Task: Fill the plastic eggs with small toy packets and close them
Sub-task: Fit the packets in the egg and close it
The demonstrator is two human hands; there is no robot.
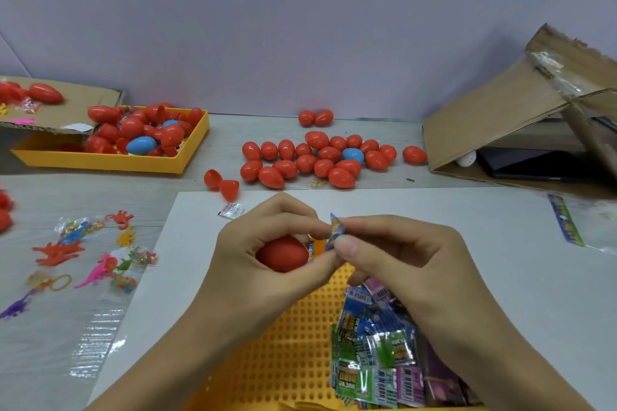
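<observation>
**Pinching a packet beside a cupped red egg**

Cupping a red plastic egg (283,253), the left hand (267,257) curls its fingers over the top and its thumb underneath, so the egg sits in the palm with its open side turned towards the other hand. Whether it is a half shell or a whole egg cannot be told. Just beside it, the right hand (397,253) pinches a small folded toy packet (335,231) between thumb and forefinger, and the left forefinger tip touches the same packet. The packet stands at the egg's mouth, only partly in.

Below both hands lies a yellow perforated tray (293,337), and under the right wrist a heap of toy packets (377,354) in green, blue and purple rests on it. The tray sits on a white sheet (500,277).

Beyond the fingertips a cluster of closed red eggs (317,160), with one blue egg (353,154) among them, lies on the table. Two open red halves (222,182) lie beyond the left hand, with a loose white packet (231,210) near them. Further out to the left stands a yellow bin (110,163) of eggs, partly covered by a cardboard flap (83,100). Left of the left forearm, plastic dinosaur toys in clear wrappers (83,257) are spread out. Far to the right stands an open cardboard box (500,110).
</observation>
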